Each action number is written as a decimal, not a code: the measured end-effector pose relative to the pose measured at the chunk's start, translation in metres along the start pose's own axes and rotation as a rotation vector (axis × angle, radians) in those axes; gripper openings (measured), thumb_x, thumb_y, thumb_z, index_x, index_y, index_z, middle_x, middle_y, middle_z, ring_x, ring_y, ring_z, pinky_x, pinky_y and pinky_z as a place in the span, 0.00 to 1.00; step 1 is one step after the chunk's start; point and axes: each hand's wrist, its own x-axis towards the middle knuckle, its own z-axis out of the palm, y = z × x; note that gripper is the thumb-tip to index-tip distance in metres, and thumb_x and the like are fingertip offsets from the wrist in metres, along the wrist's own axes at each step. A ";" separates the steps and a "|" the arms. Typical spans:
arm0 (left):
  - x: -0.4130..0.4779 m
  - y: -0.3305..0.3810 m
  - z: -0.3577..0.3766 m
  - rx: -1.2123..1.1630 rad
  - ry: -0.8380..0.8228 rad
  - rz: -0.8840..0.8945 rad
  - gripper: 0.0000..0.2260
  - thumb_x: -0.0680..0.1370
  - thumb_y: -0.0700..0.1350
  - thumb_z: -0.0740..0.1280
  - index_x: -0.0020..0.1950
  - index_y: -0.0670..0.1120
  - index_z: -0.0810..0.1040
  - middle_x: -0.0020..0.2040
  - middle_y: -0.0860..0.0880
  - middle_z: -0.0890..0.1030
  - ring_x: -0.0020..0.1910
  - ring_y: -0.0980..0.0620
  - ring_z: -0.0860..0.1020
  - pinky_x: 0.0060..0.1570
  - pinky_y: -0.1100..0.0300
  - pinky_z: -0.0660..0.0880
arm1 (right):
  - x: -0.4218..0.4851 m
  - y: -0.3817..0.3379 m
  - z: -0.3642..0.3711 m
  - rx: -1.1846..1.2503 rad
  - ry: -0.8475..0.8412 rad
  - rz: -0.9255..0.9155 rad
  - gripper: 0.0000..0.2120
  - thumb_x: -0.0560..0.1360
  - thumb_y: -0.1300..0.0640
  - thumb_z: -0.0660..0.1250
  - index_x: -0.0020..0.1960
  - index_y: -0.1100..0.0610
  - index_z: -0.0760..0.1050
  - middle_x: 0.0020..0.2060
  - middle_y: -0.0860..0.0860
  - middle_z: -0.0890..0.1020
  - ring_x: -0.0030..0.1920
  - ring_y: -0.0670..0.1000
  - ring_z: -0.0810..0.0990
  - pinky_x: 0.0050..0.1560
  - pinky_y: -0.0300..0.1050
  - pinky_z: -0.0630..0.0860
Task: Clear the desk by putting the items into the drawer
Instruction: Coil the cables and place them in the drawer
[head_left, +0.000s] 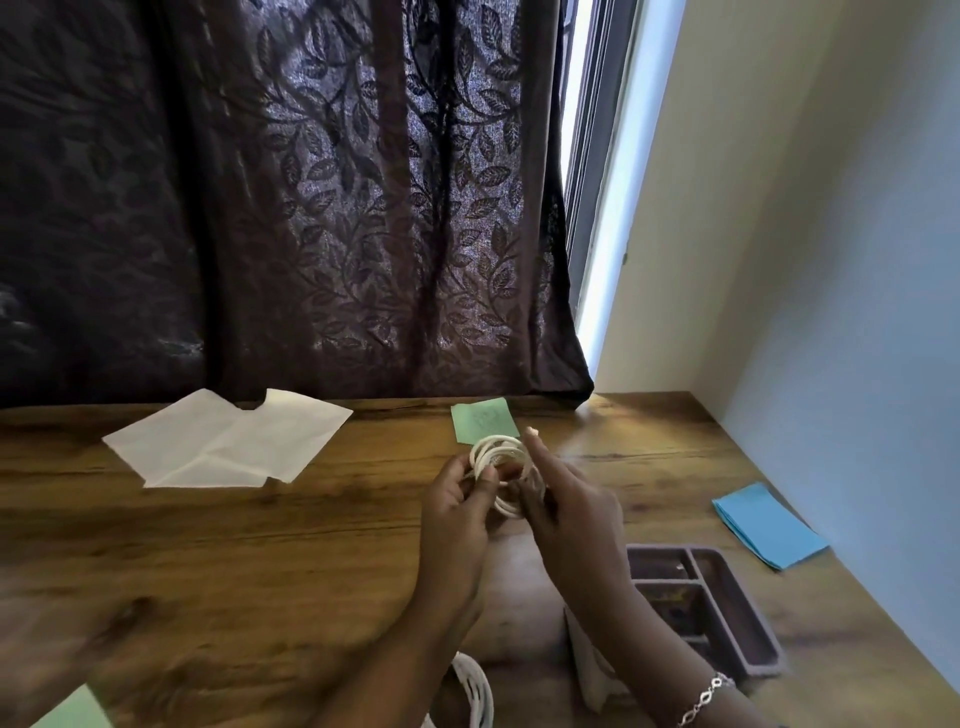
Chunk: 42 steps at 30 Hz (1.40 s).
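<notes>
Cable (497, 456), white and wound into a loose round coil, hung just above the counter (260, 545) between our hands, in front of a green note (485, 420). Our left hand (457, 504) had its fingers (485, 480) curled round the coil's near-left edge. Our right hand (569, 501) touched the right side with its forefinger out straight, though we could not tell whether it truly gripped; no drawer showed in view.

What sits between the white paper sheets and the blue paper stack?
Head view: the left hand and right hand holding a coiled white cable over the desk, a green note just behind.
</notes>
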 end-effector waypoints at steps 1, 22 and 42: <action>-0.003 0.000 0.001 -0.017 0.009 -0.006 0.09 0.79 0.36 0.61 0.53 0.47 0.77 0.48 0.46 0.83 0.47 0.49 0.82 0.45 0.58 0.78 | -0.003 0.000 -0.003 0.002 0.032 -0.017 0.20 0.72 0.61 0.67 0.64 0.58 0.74 0.38 0.52 0.84 0.31 0.38 0.72 0.32 0.17 0.63; -0.137 -0.013 -0.038 0.121 0.242 -0.089 0.09 0.75 0.31 0.64 0.52 0.40 0.77 0.38 0.46 0.80 0.34 0.52 0.77 0.29 0.63 0.75 | -0.111 -0.027 -0.046 0.650 -0.096 0.534 0.09 0.71 0.68 0.69 0.42 0.55 0.77 0.36 0.52 0.82 0.37 0.49 0.83 0.35 0.40 0.80; -0.137 -0.022 -0.167 0.844 0.320 -0.049 0.21 0.74 0.39 0.69 0.66 0.47 0.73 0.58 0.48 0.80 0.53 0.54 0.77 0.46 0.70 0.71 | -0.123 -0.091 0.072 0.058 -0.674 0.156 0.28 0.71 0.61 0.70 0.69 0.56 0.68 0.67 0.54 0.70 0.63 0.53 0.73 0.60 0.38 0.66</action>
